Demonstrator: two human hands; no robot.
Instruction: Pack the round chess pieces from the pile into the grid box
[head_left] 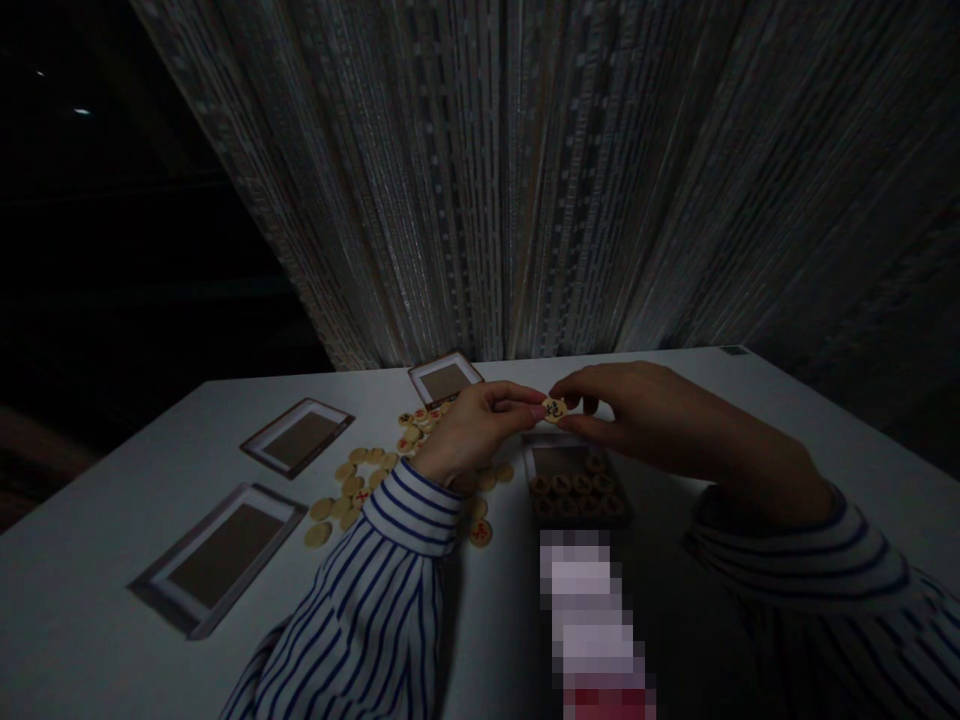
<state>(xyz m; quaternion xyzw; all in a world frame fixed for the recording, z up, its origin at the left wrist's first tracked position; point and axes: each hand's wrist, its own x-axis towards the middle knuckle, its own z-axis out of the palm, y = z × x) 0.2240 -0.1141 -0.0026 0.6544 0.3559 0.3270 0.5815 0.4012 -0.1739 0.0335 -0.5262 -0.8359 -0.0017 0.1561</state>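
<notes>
Between my two hands is a round Chinese chess piece (554, 408) with a dark character facing me. My left hand (487, 420) pinches its left edge between thumb and fingers. My right hand (637, 410) has its thumb and fingertips closed at the piece's right side. Just below them stands a small box (551, 460), with several chess pieces (582, 485) set in rows in its near part. Loose chess pieces (352, 487), some with red characters, lie scattered around and behind my left forearm, which hides part of the pile.
Three flat, frame-like trays or lids rest on the white table (120, 580): one at the near left (225, 555), one farther back (298, 437), one at the back (445, 378). A string curtain (480, 200) hangs behind the table. A pixelated patch covers the front middle.
</notes>
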